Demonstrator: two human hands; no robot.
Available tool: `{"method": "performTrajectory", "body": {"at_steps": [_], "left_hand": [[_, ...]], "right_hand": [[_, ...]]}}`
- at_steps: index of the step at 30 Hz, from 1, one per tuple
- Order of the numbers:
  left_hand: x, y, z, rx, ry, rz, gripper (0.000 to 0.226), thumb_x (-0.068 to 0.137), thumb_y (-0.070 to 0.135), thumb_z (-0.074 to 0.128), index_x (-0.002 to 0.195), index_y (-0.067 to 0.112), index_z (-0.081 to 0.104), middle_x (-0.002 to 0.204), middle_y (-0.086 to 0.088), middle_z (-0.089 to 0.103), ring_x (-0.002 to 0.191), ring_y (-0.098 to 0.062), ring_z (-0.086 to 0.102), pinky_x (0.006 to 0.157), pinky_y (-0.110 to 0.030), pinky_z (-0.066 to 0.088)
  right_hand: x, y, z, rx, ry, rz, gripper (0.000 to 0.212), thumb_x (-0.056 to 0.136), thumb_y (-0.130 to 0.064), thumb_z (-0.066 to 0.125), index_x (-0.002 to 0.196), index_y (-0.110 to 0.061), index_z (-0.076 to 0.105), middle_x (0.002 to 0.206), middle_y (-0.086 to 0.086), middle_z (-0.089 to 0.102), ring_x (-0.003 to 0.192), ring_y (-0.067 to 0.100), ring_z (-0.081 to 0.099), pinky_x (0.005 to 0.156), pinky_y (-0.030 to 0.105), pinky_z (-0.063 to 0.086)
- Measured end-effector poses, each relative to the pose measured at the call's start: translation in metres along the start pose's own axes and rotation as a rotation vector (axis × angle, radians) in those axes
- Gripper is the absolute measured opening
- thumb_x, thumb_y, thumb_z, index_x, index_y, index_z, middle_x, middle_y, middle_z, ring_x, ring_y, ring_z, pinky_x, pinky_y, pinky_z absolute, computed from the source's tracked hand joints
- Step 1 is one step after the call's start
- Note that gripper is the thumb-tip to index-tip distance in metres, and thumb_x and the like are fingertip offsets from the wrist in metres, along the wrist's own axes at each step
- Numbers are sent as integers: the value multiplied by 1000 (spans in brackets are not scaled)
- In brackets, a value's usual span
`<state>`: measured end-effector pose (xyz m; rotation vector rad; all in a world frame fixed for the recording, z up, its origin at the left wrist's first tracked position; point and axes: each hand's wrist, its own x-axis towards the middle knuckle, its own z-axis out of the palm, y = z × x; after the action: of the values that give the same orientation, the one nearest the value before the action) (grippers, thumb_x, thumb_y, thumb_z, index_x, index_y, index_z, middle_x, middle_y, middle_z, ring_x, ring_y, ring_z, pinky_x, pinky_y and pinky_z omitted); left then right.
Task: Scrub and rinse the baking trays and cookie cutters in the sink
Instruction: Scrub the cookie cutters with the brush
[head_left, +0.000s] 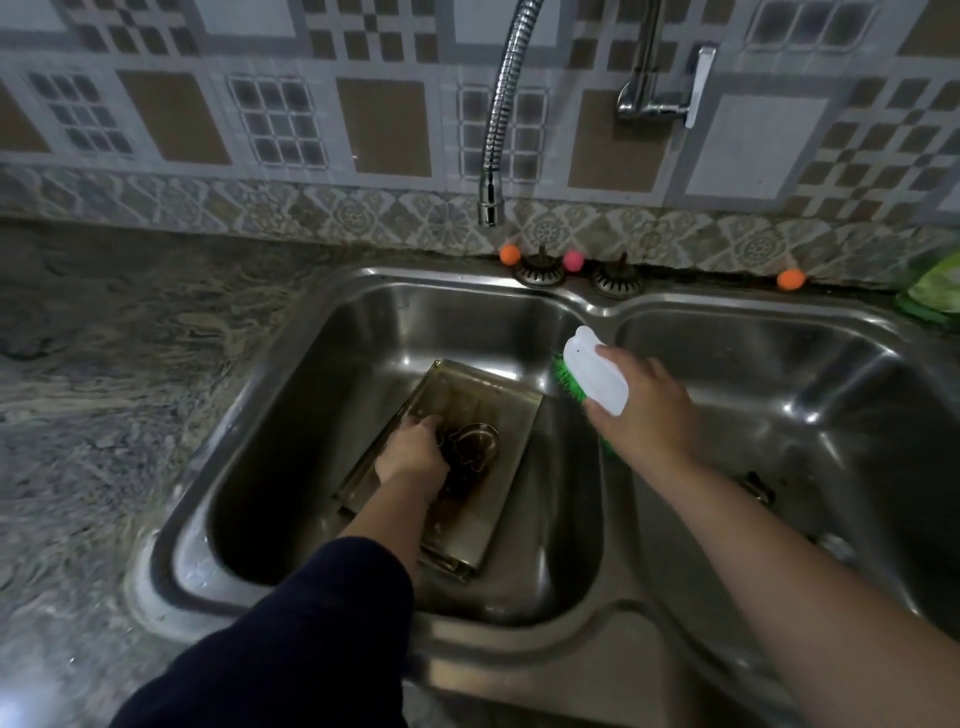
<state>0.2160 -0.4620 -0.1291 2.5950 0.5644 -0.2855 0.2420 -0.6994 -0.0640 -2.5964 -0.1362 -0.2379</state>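
A rectangular metal baking tray (501, 415) with dark stains lies in the left basin of the steel double sink (363, 291). A second tray edge shows beneath it at the near end. My left hand (413, 449) reaches down into the tray and closes on metal cookie cutters (475, 441) lying in it. My right hand (647, 410) hovers above the divider between the basins and grips a white scrubbing brush (595, 371) with green bristles pointing down and left.
A flexible chrome faucet spout (498, 130) hangs over the back of the left basin; no water runs. The tap lever (698, 85) is on the wall at right. A stone counter (104, 364) lies left. A green item (932, 291) sits at far right.
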Motion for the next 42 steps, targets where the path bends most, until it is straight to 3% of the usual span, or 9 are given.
{"method": "performTrajectory", "body": {"at_steps": [3, 6, 10, 17, 26, 30, 35, 39, 42], "left_hand": [[-4, 18, -11, 23, 32, 24, 51, 92, 16, 57, 140, 26, 44, 148, -5, 38, 131, -28, 42, 103, -49, 43], [-10, 49, -22, 41, 74, 76, 33, 93, 17, 51, 126, 19, 55, 135, -7, 50, 120, -29, 49, 99, -49, 46], [-19, 102, -24, 24, 127, 220, 43, 91, 15, 52, 132, 26, 53, 139, -4, 46, 129, -27, 42, 103, -46, 42], [-49, 208, 27, 37, 160, 447, 37, 91, 20, 50, 126, 30, 58, 137, 1, 47, 128, -25, 39, 105, -42, 37], [-99, 308, 160, 151, -215, 573, 43, 89, 35, 51, 132, 32, 53, 141, 2, 41, 135, -27, 35, 105, -48, 40], [-113, 331, 208, 219, -367, 572, 67, 83, 52, 61, 142, 28, 39, 149, 1, 25, 140, -29, 23, 106, -54, 34], [-114, 347, 249, 414, -380, 651, 53, 92, 41, 55, 141, 34, 37, 150, 2, 31, 141, -24, 23, 109, -50, 29], [-111, 357, 267, 588, -355, 660, 65, 87, 34, 64, 144, 32, 33, 148, 0, 34, 136, -26, 35, 107, -49, 32], [-106, 362, 272, 557, -383, 615, 63, 87, 26, 66, 143, 30, 37, 146, -1, 34, 133, -29, 36, 105, -46, 39]], "right_hand": [[1, -1, -7, -31, -65, 20, 66, 80, -32, 69, 139, -37, 40, 120, 8, 54, 110, 33, 53, 86, 40, 48], [2, 1, -17, -25, -135, 55, 69, 80, -31, 69, 140, -40, 35, 122, 8, 56, 111, 31, 54, 86, 38, 48], [-3, 24, -35, 86, -93, 141, 66, 78, -30, 67, 136, -43, 39, 122, 4, 60, 106, 29, 58, 82, 34, 48], [-15, 114, -107, 110, -14, 256, 64, 76, -36, 68, 134, -44, 42, 122, -2, 61, 106, 24, 59, 74, 28, 42], [-16, 240, -219, 14, 176, 369, 64, 77, -38, 68, 136, -40, 45, 130, 3, 59, 117, 28, 56, 91, 37, 46], [-9, 288, -251, -16, 239, 423, 63, 78, -37, 69, 136, -39, 45, 131, 5, 58, 117, 30, 55, 89, 39, 47], [10, 337, -279, -94, 256, 477, 58, 83, -46, 65, 137, -40, 45, 132, 3, 57, 117, 32, 54, 84, 38, 46], [33, 351, -278, -205, 109, 423, 51, 86, -55, 55, 135, -43, 47, 137, -1, 54, 119, 29, 53, 83, 33, 42], [48, 354, -261, -240, 54, 390, 50, 84, -57, 47, 132, -43, 49, 133, -1, 57, 114, 28, 57, 77, 30, 40]]}}
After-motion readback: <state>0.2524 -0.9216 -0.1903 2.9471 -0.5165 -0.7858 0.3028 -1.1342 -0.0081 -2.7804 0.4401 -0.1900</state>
